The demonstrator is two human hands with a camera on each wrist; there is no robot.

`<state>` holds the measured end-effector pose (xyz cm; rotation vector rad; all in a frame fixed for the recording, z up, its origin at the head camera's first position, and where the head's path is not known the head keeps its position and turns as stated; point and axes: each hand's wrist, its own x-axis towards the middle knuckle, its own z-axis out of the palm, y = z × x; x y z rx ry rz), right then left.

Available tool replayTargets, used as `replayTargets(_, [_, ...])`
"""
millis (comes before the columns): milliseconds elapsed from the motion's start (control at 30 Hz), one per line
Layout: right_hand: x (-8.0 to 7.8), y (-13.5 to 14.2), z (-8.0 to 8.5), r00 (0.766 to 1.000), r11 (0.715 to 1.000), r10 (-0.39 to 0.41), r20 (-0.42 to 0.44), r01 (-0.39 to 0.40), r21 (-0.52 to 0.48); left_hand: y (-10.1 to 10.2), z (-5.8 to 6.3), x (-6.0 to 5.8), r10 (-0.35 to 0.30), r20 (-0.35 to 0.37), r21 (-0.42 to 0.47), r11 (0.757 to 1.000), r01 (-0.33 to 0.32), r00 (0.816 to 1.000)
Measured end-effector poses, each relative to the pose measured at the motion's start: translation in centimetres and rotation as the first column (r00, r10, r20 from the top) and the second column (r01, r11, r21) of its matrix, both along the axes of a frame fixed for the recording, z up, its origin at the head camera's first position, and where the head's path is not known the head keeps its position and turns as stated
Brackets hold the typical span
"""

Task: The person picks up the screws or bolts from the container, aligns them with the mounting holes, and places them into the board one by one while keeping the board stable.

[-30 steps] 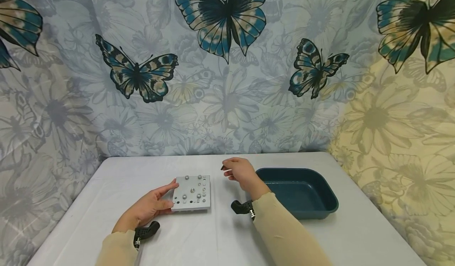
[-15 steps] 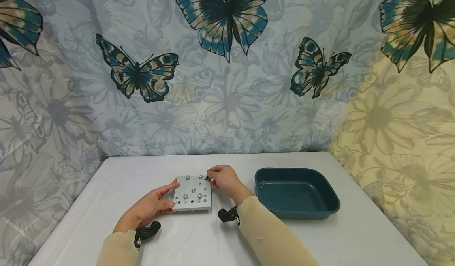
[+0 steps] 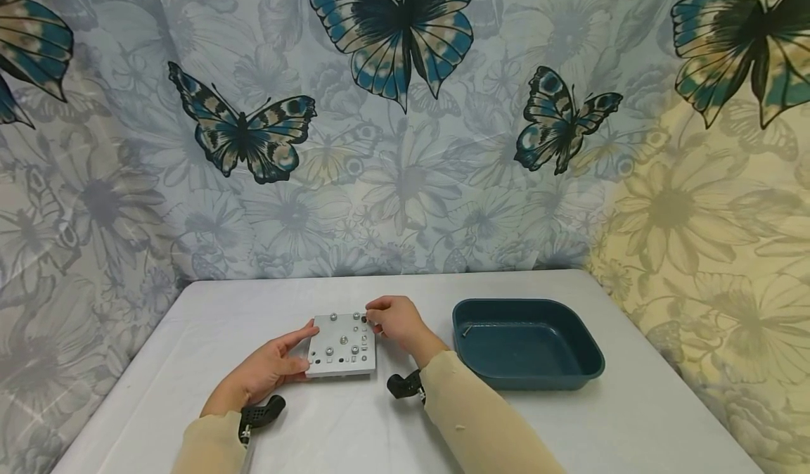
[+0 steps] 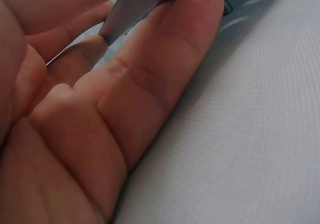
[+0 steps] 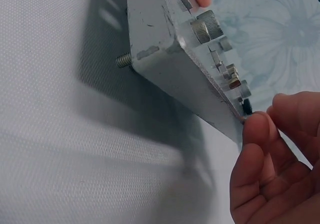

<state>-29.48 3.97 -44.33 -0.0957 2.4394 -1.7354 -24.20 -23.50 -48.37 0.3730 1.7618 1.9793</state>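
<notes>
A flat light-grey metal plate [image 3: 325,333] is studded with several bolts and small fittings. In the head view my left hand [image 3: 259,370] grips its left edge, thumb near the front corner. In the left wrist view, fingers [image 4: 145,79] of that hand lie against the plate's underside. My right hand [image 3: 405,326] is at the far right corner, where thumb and fingers pinch a small black piece [image 5: 247,106], mostly hidden by the fingertips. Seen from the right wrist, a threaded screw end [image 5: 124,60] sticks out below the plate, which is raised off the cloth there.
A dark teal tray [image 3: 531,381] stands to the right of the plate, with a small metal piece [image 3: 467,331] at its left inner side. White cloth [image 3: 354,432] covers the table. Behind hangs a butterfly-printed curtain [image 3: 405,200].
My right hand has moved left from beside the tray to the plate's far right corner, bringing the small black piece. Over the last half second it has barely shifted. My left hand keeps its grip.
</notes>
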Motion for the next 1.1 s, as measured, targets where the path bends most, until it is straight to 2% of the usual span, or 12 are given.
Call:
replayTargets(267, [0.2,0.3,0.0,1.0,1.0,-0.007,0.007,0.008,-0.006,0.1,0.1,0.1,-0.008,0.003,0.006,1.0,0.008,1.0])
replayTargets(333, [0.5,0.5,0.2,0.999,0.998,-0.042,0.017,0.043,-0.049,0.1,0.1,0.1,-0.006,0.002,0.003,1.0,0.006,1.0])
replayTargets(400, [1.1,1.1,0.5,0.995,0.985,-0.095,0.04,0.1,-0.144,0.2,0.2,0.1,-0.004,0.003,0.0,1.0,0.004,1.0])
replayTargets(467, [2.0,2.2,1.0,0.988,0.948,-0.138,0.07,0.152,-0.279,0.2,0.2,0.2,-0.001,0.005,-0.001,1.0,0.001,1.0])
replayTargets(533, [2.9,4.0,1.7,0.985,0.89,-0.149,0.086,0.171,-0.423,0.2,0.2,0.2,0.002,0.008,-0.001,1.0,-0.002,1.0])
replayTargets(633, [4.0,7.6,2.9,0.993,0.817,-0.1,0.058,0.116,-0.565,0.2,0.3,0.2,-0.001,0.009,0.002,1.0,0.001,1.0])
replayTargets(700, [4.5,10.2,3.5,0.997,0.8,-0.08,0.004,0.067,-0.597,0.2,0.4,0.2,-0.003,0.004,0.001,1.0,0.003,1.0])
replayTargets(767, [4.9,12.8,3.8,0.996,0.811,-0.079,-0.05,0.035,-0.584,0.1,0.4,0.2,-0.003,-0.001,-0.004,1.0,0.003,1.0])
replayTargets(833, [4.9,15.0,3.8,0.991,0.853,-0.102,-0.082,0.045,-0.521,0.1,0.4,0.2,0.0,-0.009,-0.005,1.0,0.0,1.0])
replayTargets(967, [4.7,18.1,3.0,0.988,0.963,-0.13,-0.078,0.107,-0.249,0.1,0.3,0.2,-0.001,-0.006,-0.006,1.0,0.001,1.0])
replayTargets(1033, [4.6,18.9,2.4,0.991,0.99,-0.114,-0.064,0.108,-0.088,0.1,0.3,0.2,-0.003,-0.004,-0.004,1.0,0.003,1.0])
replayTargets(1100, [4.3,19.1,1.9,0.995,0.996,-0.084,-0.051,0.086,0.028,0.1,0.3,0.2,-0.003,-0.002,-0.001,1.0,0.003,1.0])
